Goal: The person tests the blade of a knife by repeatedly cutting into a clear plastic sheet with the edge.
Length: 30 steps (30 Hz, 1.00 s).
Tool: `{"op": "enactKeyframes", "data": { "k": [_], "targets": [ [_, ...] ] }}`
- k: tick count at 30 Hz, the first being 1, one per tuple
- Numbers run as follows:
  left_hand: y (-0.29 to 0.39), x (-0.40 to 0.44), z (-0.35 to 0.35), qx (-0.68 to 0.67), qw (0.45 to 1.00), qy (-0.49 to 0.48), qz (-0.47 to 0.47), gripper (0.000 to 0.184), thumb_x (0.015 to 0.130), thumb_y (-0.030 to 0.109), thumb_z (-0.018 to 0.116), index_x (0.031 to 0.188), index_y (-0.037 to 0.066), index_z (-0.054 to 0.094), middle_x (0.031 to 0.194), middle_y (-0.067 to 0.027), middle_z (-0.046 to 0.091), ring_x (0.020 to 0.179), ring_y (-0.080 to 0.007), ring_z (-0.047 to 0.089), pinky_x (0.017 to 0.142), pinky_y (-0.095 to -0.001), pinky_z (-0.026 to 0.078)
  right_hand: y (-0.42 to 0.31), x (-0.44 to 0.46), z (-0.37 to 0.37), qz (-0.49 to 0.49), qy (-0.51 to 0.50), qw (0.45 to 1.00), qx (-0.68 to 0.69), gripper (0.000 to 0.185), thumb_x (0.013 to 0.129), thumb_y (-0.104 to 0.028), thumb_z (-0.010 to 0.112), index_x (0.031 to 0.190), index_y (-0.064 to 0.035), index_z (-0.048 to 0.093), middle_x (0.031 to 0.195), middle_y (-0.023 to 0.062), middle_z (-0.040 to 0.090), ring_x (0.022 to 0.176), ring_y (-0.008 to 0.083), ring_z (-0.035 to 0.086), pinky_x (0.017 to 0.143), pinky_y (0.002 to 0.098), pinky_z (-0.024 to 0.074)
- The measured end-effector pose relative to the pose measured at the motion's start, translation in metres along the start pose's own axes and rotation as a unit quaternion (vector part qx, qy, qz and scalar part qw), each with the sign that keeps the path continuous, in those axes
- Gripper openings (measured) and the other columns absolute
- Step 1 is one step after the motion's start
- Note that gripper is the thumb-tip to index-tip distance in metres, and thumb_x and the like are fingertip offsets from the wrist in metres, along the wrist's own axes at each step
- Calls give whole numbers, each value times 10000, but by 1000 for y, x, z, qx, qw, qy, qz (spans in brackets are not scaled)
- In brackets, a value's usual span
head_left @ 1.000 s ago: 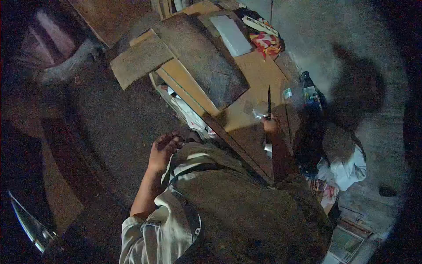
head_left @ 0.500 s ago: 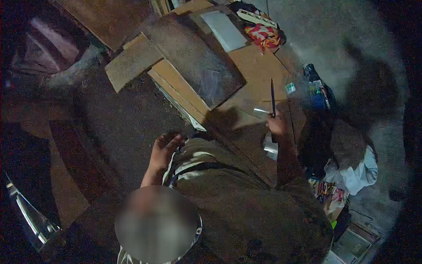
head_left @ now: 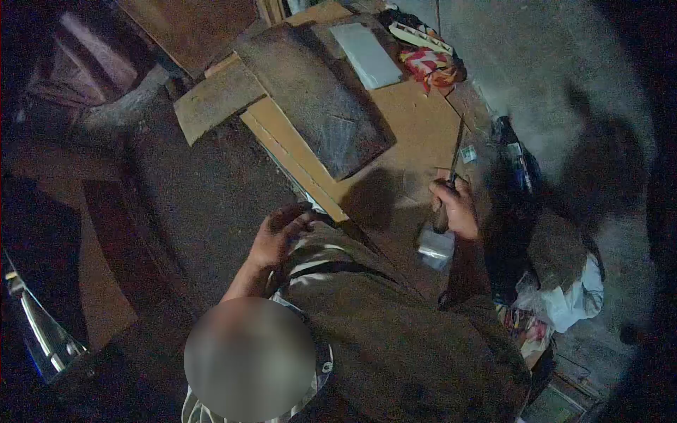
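Note:
My right hand [head_left: 457,208] is closed round the dark handle of a knife [head_left: 457,148], whose long thin blade points away from me over the cardboard [head_left: 416,123]. A small clear plastic packet [head_left: 436,247] lies just below that hand. My left hand [head_left: 281,236] is beside my leg, with bent fingers apart and nothing visible in them. Ahead of it are a long strip of tan board [head_left: 293,155] and a worn dark board [head_left: 317,92] with a clear plastic piece on its near corner.
A white flat sheet [head_left: 367,56] lies at the far side, near a red and yellow patterned cloth [head_left: 430,67]. On the right, a white plastic bag [head_left: 575,292] and dark bundles rest on the grey floor [head_left: 515,49]. A brown panel [head_left: 190,28] stands at the back left.
My right hand has moved slightly nearer and right, and the knife now leans to the right with its handle showing. My left hand has shifted slightly right. The view has shifted a little.

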<state>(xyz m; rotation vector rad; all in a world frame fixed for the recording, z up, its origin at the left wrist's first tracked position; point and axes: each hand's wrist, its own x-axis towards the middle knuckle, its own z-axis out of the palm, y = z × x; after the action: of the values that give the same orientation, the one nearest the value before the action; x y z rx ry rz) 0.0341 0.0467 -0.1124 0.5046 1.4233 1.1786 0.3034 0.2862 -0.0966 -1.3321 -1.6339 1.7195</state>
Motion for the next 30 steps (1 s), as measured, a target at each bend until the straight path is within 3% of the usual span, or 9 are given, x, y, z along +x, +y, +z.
{"op": "enactKeyframes", "data": {
  "k": [5,8,11,15,17,19,22,27,30],
  "targets": [
    [24,8,24,-5,998,-54,7,483,902,327,553,1230,-24,502,1073,-142,616,975,-218,580,857,-332,443,-42,-18,31,5,-137,990,21,330,805,-88,580,1105,42,535,683,40,537,561,104,490,539,266,400],
    [31,16,37,-156,980,-127,4,525,885,384,569,1231,-6,506,1108,-150,590,961,-214,583,837,-341,457,-48,-17,42,13,-300,952,53,326,788,-122,625,1093,-14,593,728,-3,571,526,47,467,482,186,363],
    [43,15,43,-234,959,-161,-10,536,875,385,584,1236,-2,502,1087,-138,589,911,-200,590,796,-334,476,-57,-18,56,10,-357,932,58,323,782,-129,639,1080,-10,602,724,-13,576,535,32,469,479,183,357],
    [36,21,44,-216,967,-119,60,273,864,200,631,1032,-12,595,869,-84,636,722,-161,601,672,-294,490,-58,-16,64,4,-375,927,22,306,790,-141,636,1061,-2,609,729,-19,580,550,27,471,475,184,351],
    [30,25,40,-151,983,-66,79,138,860,120,626,916,-4,603,779,-65,640,680,-155,607,634,-277,480,-63,-19,65,-8,-343,939,18,307,788,-149,644,1054,-1,604,742,-13,583,558,33,475,477,189,354],
    [32,23,43,-236,965,-36,109,97,867,110,613,897,18,605,778,-57,644,693,-144,615,606,-261,465,-62,-21,67,-18,-310,950,14,309,786,-157,652,1047,-1,599,755,-6,586,565,38,479,480,194,357],
    [33,22,44,-261,960,1,106,88,878,111,591,898,28,614,800,-58,649,702,-146,621,606,-253,465,-46,-23,73,-50,-210,967,134,304,761,-149,696,1003,-8,577,785,31,587,578,65,498,494,218,384],
    [33,19,42,-260,957,8,127,104,877,110,589,912,16,618,828,-73,653,725,-166,632,647,-272,490,-57,-37,92,-7,-157,985,64,247,765,-114,689,960,-17,573,731,14,573,561,71,485,506,221,397],
    [33,17,40,-262,956,12,131,113,875,114,595,915,12,622,828,-72,656,739,-167,636,671,-281,495,-63,-38,95,-70,-85,988,107,237,759,-102,693,947,-17,577,703,5,563,544,59,476,504,214,393]
  ]
}}
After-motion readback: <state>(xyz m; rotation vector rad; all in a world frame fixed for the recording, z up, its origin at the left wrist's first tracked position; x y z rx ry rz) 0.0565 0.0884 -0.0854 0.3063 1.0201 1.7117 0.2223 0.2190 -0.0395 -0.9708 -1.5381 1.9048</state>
